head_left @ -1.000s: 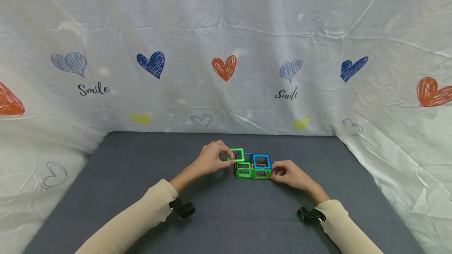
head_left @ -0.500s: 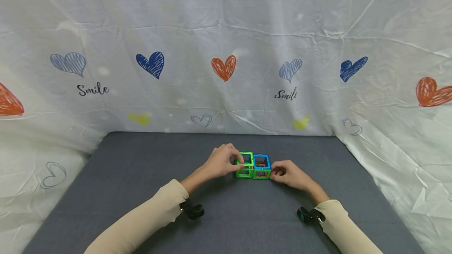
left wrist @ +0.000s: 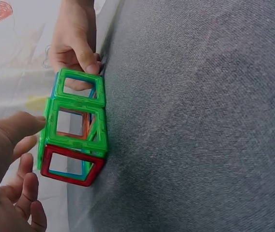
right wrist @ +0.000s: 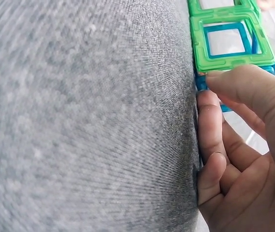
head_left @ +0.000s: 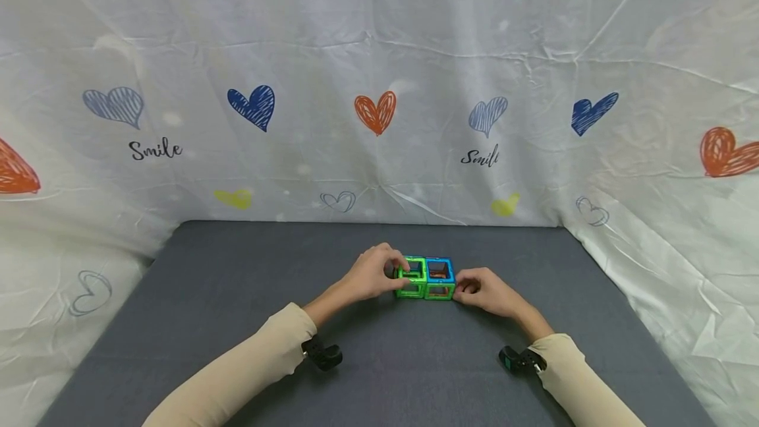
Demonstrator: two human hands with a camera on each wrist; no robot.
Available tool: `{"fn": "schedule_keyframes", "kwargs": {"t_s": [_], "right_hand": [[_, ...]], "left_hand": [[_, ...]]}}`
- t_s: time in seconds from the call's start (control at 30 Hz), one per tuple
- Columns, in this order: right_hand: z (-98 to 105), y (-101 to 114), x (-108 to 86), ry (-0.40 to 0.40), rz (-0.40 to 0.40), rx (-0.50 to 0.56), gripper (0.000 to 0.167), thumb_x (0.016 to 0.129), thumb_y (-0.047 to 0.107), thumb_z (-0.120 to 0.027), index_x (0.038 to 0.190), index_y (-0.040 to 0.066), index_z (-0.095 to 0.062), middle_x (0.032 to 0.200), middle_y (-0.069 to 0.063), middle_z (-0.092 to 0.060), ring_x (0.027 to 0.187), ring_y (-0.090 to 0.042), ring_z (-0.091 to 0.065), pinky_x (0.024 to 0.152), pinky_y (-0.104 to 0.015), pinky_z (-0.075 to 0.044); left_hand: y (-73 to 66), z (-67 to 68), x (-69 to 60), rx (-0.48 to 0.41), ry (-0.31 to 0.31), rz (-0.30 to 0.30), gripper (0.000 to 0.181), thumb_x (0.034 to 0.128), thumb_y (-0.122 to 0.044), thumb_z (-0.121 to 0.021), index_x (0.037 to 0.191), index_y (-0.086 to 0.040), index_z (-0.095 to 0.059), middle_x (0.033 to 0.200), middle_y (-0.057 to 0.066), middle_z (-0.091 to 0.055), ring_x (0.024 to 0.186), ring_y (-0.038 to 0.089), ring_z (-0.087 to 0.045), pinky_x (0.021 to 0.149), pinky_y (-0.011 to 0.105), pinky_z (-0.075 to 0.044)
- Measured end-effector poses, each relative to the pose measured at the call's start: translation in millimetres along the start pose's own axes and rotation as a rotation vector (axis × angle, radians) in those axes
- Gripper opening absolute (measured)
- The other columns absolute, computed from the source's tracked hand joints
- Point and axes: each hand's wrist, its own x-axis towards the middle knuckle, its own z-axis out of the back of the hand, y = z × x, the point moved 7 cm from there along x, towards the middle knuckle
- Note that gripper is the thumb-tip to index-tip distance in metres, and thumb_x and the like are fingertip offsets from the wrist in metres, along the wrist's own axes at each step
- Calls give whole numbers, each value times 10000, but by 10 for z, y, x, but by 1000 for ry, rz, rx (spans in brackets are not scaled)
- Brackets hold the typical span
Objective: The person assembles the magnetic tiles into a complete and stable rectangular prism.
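A two-cube block of square magnetic tiles (head_left: 439, 298) lies on the grey cloth, its front green and its right top blue. A red tile (left wrist: 66, 179) closes the left end in the left wrist view. My left hand (head_left: 372, 274) pinches a green tile (left wrist: 42, 147) between thumb and forefinger; it lies flat over the left cube's top. At the right end, my right hand (head_left: 489, 292) holds the lower edge with its thumb against the corner below a green tile (right wrist: 232, 63). Its other fingers are curled on the cloth.
Grey cloth (head_left: 391, 368) covers the table. A white curtain (head_left: 308, 51) printed with hearts hangs behind it and down both sides. Each wrist wears a small black camera, such as the left one (head_left: 323, 352).
My left hand has moved right and slightly down with the green tile, which now lies over the left cube, level with the blue top tile. My right hand has stayed put.
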Motion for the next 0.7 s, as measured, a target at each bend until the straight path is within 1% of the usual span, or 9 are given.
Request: {"fn": "schedule_keyframes", "kwargs": {"t_s": [0.07, 0.13, 0.27, 0.33, 0.43, 0.53, 0.7], "right_hand": [[7, 4, -2, 12, -1, 9, 85, 940, 1, -717, 1015, 37, -737, 895, -54, -688, 733, -181, -613, 647, -276, -506], [20, 5, -8, 30, -2, 17, 89, 945, 23, -723, 1033, 32, -732, 896, -61, -688, 731, -181, -615, 646, -275, -505], [77, -5, -29, 70, -19, 48, 186, 945, 66, -739, 1111, -9, -701, 953, -115, -685, 787, -226, -657, 687, -291, -536], [129, -12, -46, 70, -33, 68, 248, 943, 73, -744, 1158, -30, -676, 1002, -150, -676, 833, -259, -672, 713, -306, -550], [230, -3, -63, 24, -50, 100, 314, 940, 78, -750, 1220, -25, -652, 1068, -173, -663, 890, -290, -670, 726, -323, -554], [305, 45, -50, -38, -35, 129, 343, 950, 92, -741, 1263, -7, -640, 1103, -171, -658, 920, -295, -664, 730, -334, -552], [320, 110, 21, -88, 9, 160, 374, 954, 82, -735, 1303, 1, -626, 1118, -187, -642, 900, -301, -658, 712, -336, -539]], "left_hand": [[29, 3, -6, -34, -10, 15, 295, 910, -235, -805, 1138, -76, -705, 1052, 104, -581, 844, 251, -518, 714, 370, -426], [69, 2, -14, -78, -20, 33, 396, 904, -248, -811, 1220, -68, -654, 1113, 123, -549, 902, 276, -516, 741, 385, -450], [162, -10, -29, -162, -36, 53, 552, 889, -261, -828, 1352, -77, -590, 1237, 135, -516, 1069, 322, -537, 863, 452, -486], [197, -16, -35, -198, -39, 51, 586, 886, -254, -831, 1386, -83, -578, 1295, 129, -525, 1143, 337, -551, 914, 480, -493], [234, -25, -43, -239, -30, 56, 610, 895, -248, -823, 1425, -93, -562, 1373, 106, -541, 1212, 327, -558, 949, 478, -496], [252, -47, -51, -271, -10, 49, 614, 913, -236, -804, 1443, -67, -545, 1427, 97, -540, 1248, 325, -553, 960, 471, -498], [280, -106, -40, -293, 12, 33, 601, 926, -222, -791, 1442, -36, -545, 1414, 101, -556, 1239, 305, -566, 942, 451, -509]]}}
